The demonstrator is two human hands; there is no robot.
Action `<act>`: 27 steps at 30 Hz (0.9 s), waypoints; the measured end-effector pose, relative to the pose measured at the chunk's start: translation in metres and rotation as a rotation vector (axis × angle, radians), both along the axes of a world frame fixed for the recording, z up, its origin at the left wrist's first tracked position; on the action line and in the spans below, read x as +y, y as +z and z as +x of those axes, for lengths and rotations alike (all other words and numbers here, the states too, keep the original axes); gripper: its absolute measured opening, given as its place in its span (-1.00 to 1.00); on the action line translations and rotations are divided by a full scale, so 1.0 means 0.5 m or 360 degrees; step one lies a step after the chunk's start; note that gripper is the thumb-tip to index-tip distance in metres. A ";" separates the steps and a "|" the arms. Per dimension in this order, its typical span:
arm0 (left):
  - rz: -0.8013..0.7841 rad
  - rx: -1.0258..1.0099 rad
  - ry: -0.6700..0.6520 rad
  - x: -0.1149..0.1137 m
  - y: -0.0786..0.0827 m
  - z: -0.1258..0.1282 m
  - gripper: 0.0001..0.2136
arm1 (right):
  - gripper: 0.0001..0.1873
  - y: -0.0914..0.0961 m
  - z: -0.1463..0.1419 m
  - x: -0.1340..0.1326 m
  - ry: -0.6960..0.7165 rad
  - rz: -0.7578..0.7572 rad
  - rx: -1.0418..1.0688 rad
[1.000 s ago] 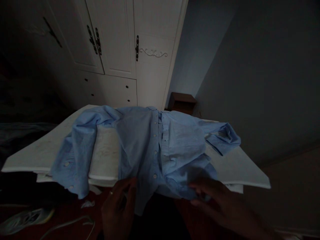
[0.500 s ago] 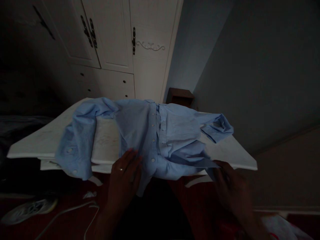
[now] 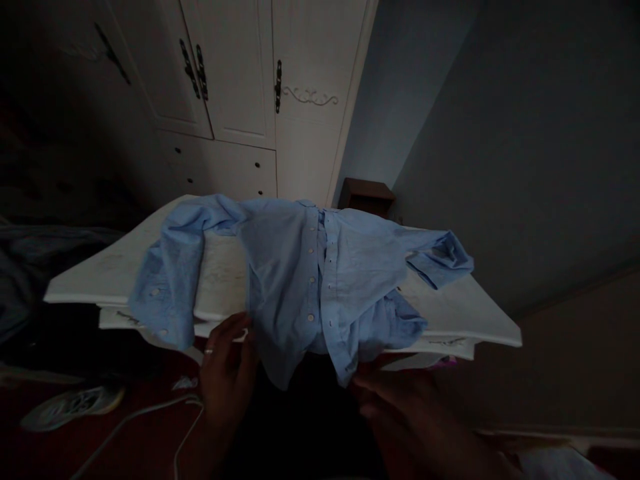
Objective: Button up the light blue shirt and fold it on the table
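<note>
A light blue button-up shirt [image 3: 285, 260] lies spread with its front upward and unbuttoned on a white table [image 3: 220, 280]. Its sleeves reach out to both sides, and the left one hangs over the near edge. My left hand [image 3: 227, 367], wearing a ring, has thumb and fingers closed at the shirt's left side edge. At the lower corner of the right front panel, my right hand [image 3: 405, 407] pinches the hem; deep shadow covers most of its fingers. Both lower front corners hang past the table's near edge.
Behind the table stands a white wardrobe [image 3: 240, 80] with dark handles. A small brown box-like piece of furniture [image 3: 367, 195] sits by the wall. On the red floor at left are a shoe [image 3: 73, 407] and a pale cord [image 3: 135, 417].
My right hand moved left and toward me, drawing the right front panel straight and toward the middle. My left hand slid slightly left to the shirt's side edge. The camera view shifted a little.
</note>
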State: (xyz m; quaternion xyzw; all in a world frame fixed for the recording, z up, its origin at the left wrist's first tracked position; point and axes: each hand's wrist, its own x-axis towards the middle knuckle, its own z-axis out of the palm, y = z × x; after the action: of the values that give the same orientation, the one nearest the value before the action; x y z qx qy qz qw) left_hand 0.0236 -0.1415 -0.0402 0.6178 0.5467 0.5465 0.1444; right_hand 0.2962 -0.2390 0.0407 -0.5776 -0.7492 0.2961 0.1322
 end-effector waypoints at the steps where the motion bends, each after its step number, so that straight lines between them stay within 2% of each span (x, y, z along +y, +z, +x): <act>1: -0.0131 -0.0177 0.0093 -0.010 -0.008 -0.002 -0.75 | -0.66 0.004 0.008 0.005 -0.0038 0.0049 0.0056; 3: -0.0466 -0.0550 0.0174 -0.023 -0.029 -0.005 -0.72 | -0.68 -0.002 0.024 0.020 -0.0165 0.0179 0.0151; 5: -0.0795 -0.0910 0.0130 -0.025 -0.051 -0.009 -0.63 | -0.68 -0.015 0.045 0.045 -0.0355 0.0355 0.0225; 8: -0.1081 -0.1308 -0.0085 -0.017 -0.075 -0.014 -0.45 | -0.64 -0.038 0.098 0.100 -0.0638 0.0699 0.0240; 10: -0.1142 -0.1380 -0.0253 -0.012 -0.080 -0.016 -0.42 | -0.60 -0.051 0.144 0.137 -0.0801 0.0862 0.0131; 12: -0.1158 -0.1347 -0.0365 -0.011 -0.076 -0.019 -0.43 | -0.56 -0.062 0.185 0.165 -0.0900 0.0820 -0.0015; 14: -0.1180 -0.1311 -0.0437 -0.015 -0.067 -0.023 -0.45 | -0.51 -0.069 0.212 0.179 -0.0925 0.0660 -0.0098; 17: -0.1226 -0.1296 -0.0530 -0.025 -0.052 -0.028 -0.47 | -0.43 -0.067 0.218 0.180 -0.0894 0.0444 -0.0066; 19: -0.1259 -0.1283 -0.0545 -0.032 -0.040 -0.031 -0.51 | -0.46 -0.058 0.209 0.175 -0.0857 0.0384 -0.0011; 21: -0.1296 -0.1314 -0.0478 -0.036 -0.024 -0.037 -0.55 | -0.52 -0.044 0.201 0.167 -0.0807 0.0344 0.0092; 23: -0.1293 -0.1423 -0.0318 -0.035 -0.001 -0.046 -0.56 | -0.54 -0.028 0.203 0.155 -0.0834 0.0304 0.0255; 27: -0.1071 -0.1660 0.0053 -0.022 0.052 -0.071 -0.56 | -0.47 -0.011 0.228 0.116 -0.1181 0.0250 0.0595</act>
State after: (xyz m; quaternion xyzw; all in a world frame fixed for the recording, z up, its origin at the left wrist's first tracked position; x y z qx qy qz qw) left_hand -0.0119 -0.1523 -0.0141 0.1813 0.5561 0.5763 0.5707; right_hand 0.4100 -0.1810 0.0353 -0.7327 -0.4738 0.2700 0.4071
